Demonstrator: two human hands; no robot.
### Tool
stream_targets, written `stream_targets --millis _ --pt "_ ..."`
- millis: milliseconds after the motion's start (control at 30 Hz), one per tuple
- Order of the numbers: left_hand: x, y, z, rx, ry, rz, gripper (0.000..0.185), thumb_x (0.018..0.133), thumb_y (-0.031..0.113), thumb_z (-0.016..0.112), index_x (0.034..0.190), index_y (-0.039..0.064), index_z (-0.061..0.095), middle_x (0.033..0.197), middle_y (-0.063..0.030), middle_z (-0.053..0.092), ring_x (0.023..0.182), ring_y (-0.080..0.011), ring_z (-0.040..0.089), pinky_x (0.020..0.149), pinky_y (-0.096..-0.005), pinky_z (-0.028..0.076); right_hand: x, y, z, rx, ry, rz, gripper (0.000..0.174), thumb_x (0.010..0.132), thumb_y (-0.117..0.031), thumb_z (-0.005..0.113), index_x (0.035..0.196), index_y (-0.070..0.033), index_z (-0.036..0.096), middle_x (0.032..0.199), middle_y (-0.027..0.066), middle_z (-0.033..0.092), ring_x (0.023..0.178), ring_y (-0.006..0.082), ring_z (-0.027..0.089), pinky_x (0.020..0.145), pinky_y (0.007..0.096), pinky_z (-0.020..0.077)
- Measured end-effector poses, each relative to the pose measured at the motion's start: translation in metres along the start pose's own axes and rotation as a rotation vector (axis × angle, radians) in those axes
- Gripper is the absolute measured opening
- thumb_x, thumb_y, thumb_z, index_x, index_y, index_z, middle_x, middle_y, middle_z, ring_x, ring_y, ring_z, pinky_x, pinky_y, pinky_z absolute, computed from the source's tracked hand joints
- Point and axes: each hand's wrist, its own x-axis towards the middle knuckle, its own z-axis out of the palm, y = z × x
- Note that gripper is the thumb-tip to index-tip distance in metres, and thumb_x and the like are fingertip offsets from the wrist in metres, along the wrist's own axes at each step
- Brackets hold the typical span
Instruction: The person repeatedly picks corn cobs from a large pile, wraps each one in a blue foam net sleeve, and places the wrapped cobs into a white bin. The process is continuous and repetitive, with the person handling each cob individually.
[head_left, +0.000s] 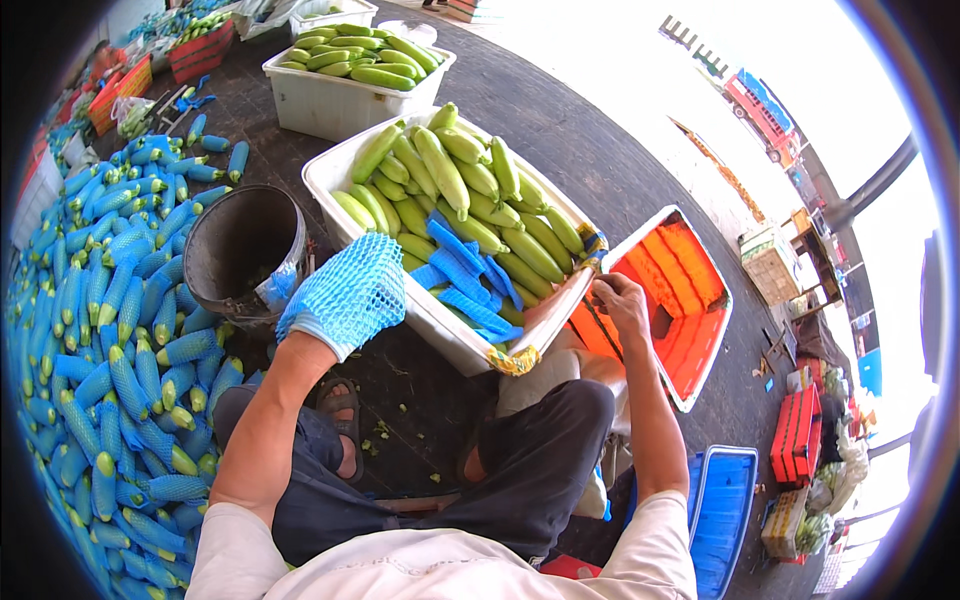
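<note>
A light-blue foam net sleeve is stretched over my left hand, its hem at the wrist. The fingers' exact pose is hard to make out through the mesh. This hand is beside the near left wall of a white plastic crate full of bare pale-green zucchini. Flat blue foam net sleeves lie on the zucchini in the crate's near corner. My right hand, bare with curled fingers, is by the crate's taped right corner; whether it pinches anything cannot be seen.
A large heap of netted zucchini covers the floor at left. A dark bucket stands between heap and crate. Behind is another white crate of zucchini. An orange-lined crate and a blue crate stand at right.
</note>
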Motion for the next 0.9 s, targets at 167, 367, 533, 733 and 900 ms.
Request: stream_targets --millis 167,367,533,733,900 --pt "-0.002 0.004 0.003 -0.241 -0.168 -0.236 0.057 0.090 0.028 0.079 0.138 0.000 0.067 0.143 -0.0253 0.066 0.135 -0.0408 0.064 0.118 -0.0489 0.050 0.159 0.083 0.103 -0.988 -0.076 -0.139 0.048 0.089 -0.034 0.083 0.126 -0.007 0.072 0.124 0.0201 0.076 0.123 0.0352 0.072 0.106 0.0467 0.0573" --pt "-0.011 -0.001 0.004 -0.231 -0.239 -0.325 0.063 0.092 0.029 0.079 0.147 0.001 0.065 0.151 -0.0252 0.063 0.141 -0.0398 0.061 0.122 -0.0484 0.048 0.171 0.131 0.188 -1.233 0.157 -0.205 0.022 0.101 -0.014 0.062 0.121 -0.007 0.070 0.122 0.0163 0.072 0.113 0.0360 0.072 0.091 0.0510 0.0591" --pt "-0.017 0.003 0.009 -0.205 -0.131 -0.292 0.048 0.095 0.025 0.074 0.137 0.003 0.069 0.140 -0.0237 0.069 0.129 -0.0400 0.068 0.112 -0.0485 0.055 0.160 0.094 0.178 -1.115 -0.159 -0.116 0.027 0.095 -0.025 0.077 0.113 -0.006 0.078 0.115 0.0200 0.079 0.105 0.0381 0.078 0.088 0.0518 0.0625" --pt "0.002 0.034 0.017 -0.392 0.044 -0.180 0.021 0.095 0.013 0.066 0.112 0.002 0.072 0.112 -0.0229 0.073 0.101 -0.0415 0.075 0.088 -0.0506 0.063 0.088 0.050 0.115 0.342 -0.458 0.464 0.050 0.099 -0.040 0.083 0.120 0.005 0.076 0.104 0.0164 0.082 0.085 0.0311 0.082 0.076 0.0458 0.0702" --pt "0.019 0.063 0.025 -0.132 0.154 0.128 0.049 0.092 0.025 0.071 0.130 -0.005 0.066 0.122 -0.0283 0.068 0.121 -0.0441 0.065 0.110 -0.0513 0.052 -0.015 -0.073 0.166 1.018 -0.521 0.217 0.047 0.107 -0.030 0.077 0.138 0.003 0.064 0.122 0.0150 0.078 0.105 0.0254 0.079 0.095 0.0418 0.0654"
